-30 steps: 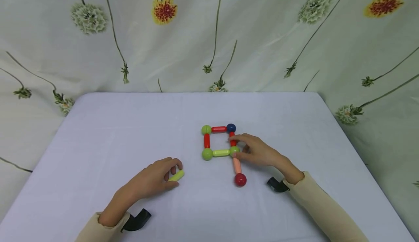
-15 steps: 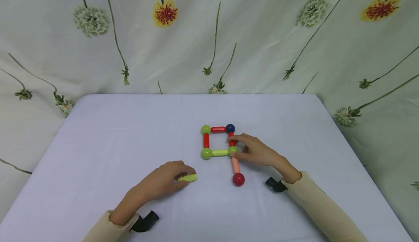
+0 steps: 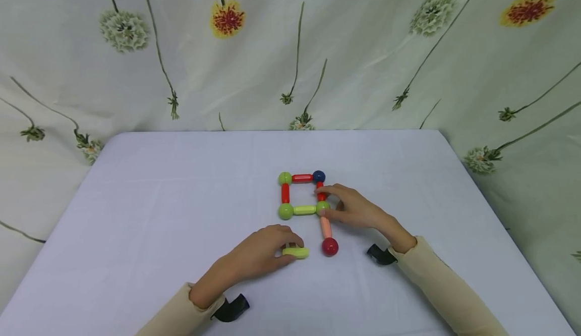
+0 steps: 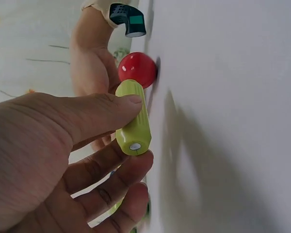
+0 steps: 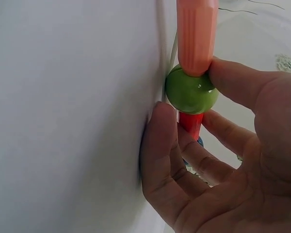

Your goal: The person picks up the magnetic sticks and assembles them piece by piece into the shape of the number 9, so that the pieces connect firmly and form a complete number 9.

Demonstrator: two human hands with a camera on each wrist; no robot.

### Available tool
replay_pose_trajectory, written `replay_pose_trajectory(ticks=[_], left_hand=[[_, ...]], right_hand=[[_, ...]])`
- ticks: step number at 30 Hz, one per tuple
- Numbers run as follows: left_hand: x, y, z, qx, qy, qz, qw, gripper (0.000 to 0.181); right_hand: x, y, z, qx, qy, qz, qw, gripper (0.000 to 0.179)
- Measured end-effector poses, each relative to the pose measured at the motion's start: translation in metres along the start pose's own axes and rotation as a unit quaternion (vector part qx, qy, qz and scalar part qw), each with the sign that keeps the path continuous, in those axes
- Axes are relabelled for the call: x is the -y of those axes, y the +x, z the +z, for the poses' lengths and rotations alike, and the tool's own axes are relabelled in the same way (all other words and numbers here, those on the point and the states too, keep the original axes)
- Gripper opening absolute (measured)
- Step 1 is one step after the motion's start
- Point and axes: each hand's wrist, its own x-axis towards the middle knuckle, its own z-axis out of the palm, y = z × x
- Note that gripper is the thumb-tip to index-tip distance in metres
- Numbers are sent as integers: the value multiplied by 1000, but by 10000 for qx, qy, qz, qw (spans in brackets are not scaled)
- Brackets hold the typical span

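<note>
My left hand (image 3: 263, 250) pinches a light green magnetic rod (image 3: 296, 253) between thumb and fingers. In the left wrist view a metal tip shows on the rod's near end, and its far end overlaps the red ball (image 4: 137, 69). My right hand (image 3: 356, 207) holds the green ball (image 5: 190, 92) at the near right corner of a square of rods and balls, thumb on the ball and fingers along the red rod (image 5: 190, 124) behind it. From this ball a salmon rod (image 3: 326, 227) runs toward the front and ends in the red ball.
The square also has a dark blue ball (image 3: 319, 176), a far left green ball (image 3: 285, 178), a near left green ball (image 3: 285, 211), red rods and a light green rod (image 3: 304, 210). White cloth covers the table (image 3: 159, 189); a flowered curtain (image 3: 363, 48) hangs behind.
My left hand has moved right with the light green rod, close to the red ball, and the rod has turned nearly level across the view. My right hand keeps its hold on the corner.
</note>
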Motion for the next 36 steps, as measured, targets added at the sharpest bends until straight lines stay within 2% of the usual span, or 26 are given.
replay_pose_trajectory(ticks=[8,18,23,36], left_hand=[[0,13,8,-20,52,-24,10000,27],[-2,22,12,47,-78,48,9999,28],[-2,23,12,45,-38,-19,10000,29],[-3,20,9,-13,-1,44,10000,29]], right_hand=[[-1,2,2,-23,38,0,10000,54],[-3,3,5,-32,68,-42,10000,54],[-3,4,7,-51,87,-72,9999,54],[-3,5,5,-33,74,-78,9999,53]])
